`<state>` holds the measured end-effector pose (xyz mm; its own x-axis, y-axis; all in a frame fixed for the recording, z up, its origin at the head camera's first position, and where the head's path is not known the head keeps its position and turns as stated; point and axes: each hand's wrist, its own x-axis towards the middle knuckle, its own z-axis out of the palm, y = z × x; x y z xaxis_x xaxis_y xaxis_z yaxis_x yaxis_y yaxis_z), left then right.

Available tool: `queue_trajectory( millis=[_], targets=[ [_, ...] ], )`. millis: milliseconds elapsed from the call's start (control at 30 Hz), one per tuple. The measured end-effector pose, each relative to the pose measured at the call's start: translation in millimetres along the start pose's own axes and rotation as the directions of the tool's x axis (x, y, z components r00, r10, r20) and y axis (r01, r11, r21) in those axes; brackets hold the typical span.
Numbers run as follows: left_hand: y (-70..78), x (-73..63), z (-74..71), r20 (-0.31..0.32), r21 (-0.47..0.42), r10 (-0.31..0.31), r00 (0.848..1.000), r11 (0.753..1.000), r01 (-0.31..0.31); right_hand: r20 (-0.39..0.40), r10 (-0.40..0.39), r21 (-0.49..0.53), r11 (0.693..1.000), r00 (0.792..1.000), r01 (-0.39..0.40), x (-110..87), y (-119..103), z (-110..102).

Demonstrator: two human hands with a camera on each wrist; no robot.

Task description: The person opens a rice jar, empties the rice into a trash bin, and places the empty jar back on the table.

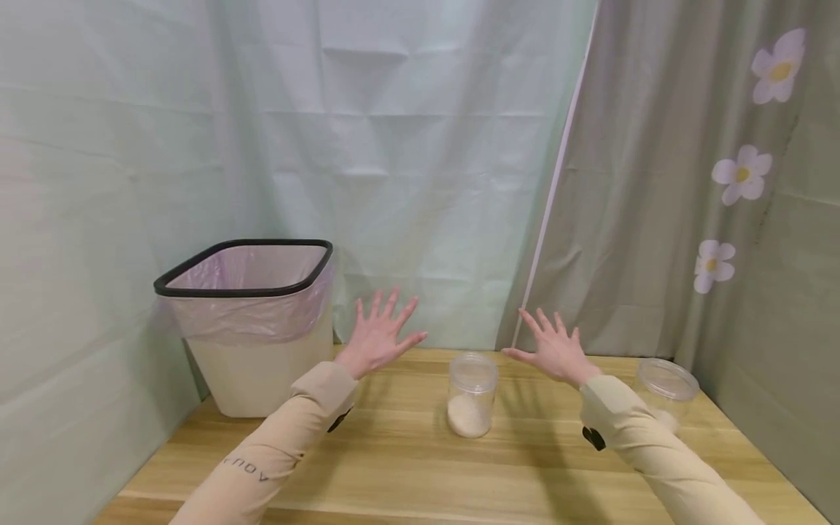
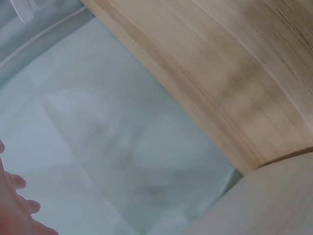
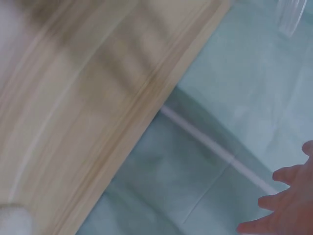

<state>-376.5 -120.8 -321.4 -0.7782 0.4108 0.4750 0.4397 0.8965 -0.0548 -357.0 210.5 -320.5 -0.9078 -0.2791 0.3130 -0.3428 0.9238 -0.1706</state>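
Both hands are held out over the table with fingers spread and nothing in them. The left hand [image 1: 375, 339] is between the waste bin and a clear lidded jar [image 1: 472, 397], which is partly filled with white grains. On the jar's other side the right hand [image 1: 554, 350] reaches toward the back curtain. A second clear jar [image 1: 668, 380] stands at the right, partly hidden behind the right sleeve. Fingertips of the left hand [image 2: 17, 205] show at the lower left of the left wrist view; those of the right hand [image 3: 286, 200] appear at the lower right of the right wrist view.
A cream waste bin [image 1: 262, 372] with a black rim and a translucent purple liner stands at the back left of the wooden table [image 1: 420, 474]. Pale green curtains [image 1: 420, 146] enclose the back and sides, with white flower shapes [image 1: 741, 175] on the right.
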Motion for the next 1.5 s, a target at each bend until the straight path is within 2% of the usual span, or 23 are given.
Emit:
queue_trajectory(
  millis=[133, 300, 533, 800, 933, 1033, 1133, 1267, 1433, 1500],
  targets=[
    [7.4, -3.3, -3.3, -0.03, 0.03, 0.045, 0.999, 0.999, -0.044, -0.006, -0.047, 0.007, 0.999, 0.999, 0.047, -4.3, -7, 5],
    [16.1, -7.0, -3.9, -0.053, 0.064, 0.064, 0.997, 0.996, -0.06, -0.022, -0.098, -0.012, 0.995, 0.995, 0.098, -8.3, -12, 10],
    [19.5, -14.2, -7.7, -0.075, 0.13, 0.128, 0.989, 0.985, -0.118, -0.048, -0.136, 0.082, 0.987, 0.989, 0.14, -16.4, -19, 15],
    [13.8, -17.4, -22.0, -0.153, 0.264, 0.244, 0.958, 0.944, -0.198, -0.083, -0.165, 0.188, 0.966, 0.983, 0.178, -25.7, -20, 31],
    [8.0, -17.8, -30.1, -0.17, 0.316, 0.292, 0.941, 0.921, -0.229, -0.076, -0.153, 0.284, 0.944, 0.985, 0.168, -31.3, -22, 39],
    [2.3, -18.0, -36.7, -0.177, 0.355, 0.315, 0.932, 0.904, -0.238, -0.063, -0.114, 0.39, 0.912, 0.991, 0.13, -35.3, -24, 44],
    [-4.4, -17.6, -42.9, -0.202, 0.378, 0.341, 0.918, 0.892, -0.249, -0.059, -0.075, 0.5, 0.861, 0.995, 0.095, -38.7, -27, 51],
    [-12.7, -16.8, -51.5, -0.252, 0.354, 0.336, 0.907, 0.905, -0.237, -0.063, -0.026, 0.615, 0.786, 0.998, 0.06, -40.9, -27, 60],
    [-18.9, -16.8, -66.8, -0.269, 0.272, 0.223, 0.937, 0.951, -0.148, -0.049, 0.019, 0.728, 0.686, 0.999, 0.023, -41.2, -29, 71],
    [-21.7, -16.8, -73.7, -0.283, 0.257, 0.181, 0.942, 0.96, -0.108, -0.03, 0.037, 0.76, 0.649, 0.999, -0.001, -41.7, -31, 74]
  ],
)
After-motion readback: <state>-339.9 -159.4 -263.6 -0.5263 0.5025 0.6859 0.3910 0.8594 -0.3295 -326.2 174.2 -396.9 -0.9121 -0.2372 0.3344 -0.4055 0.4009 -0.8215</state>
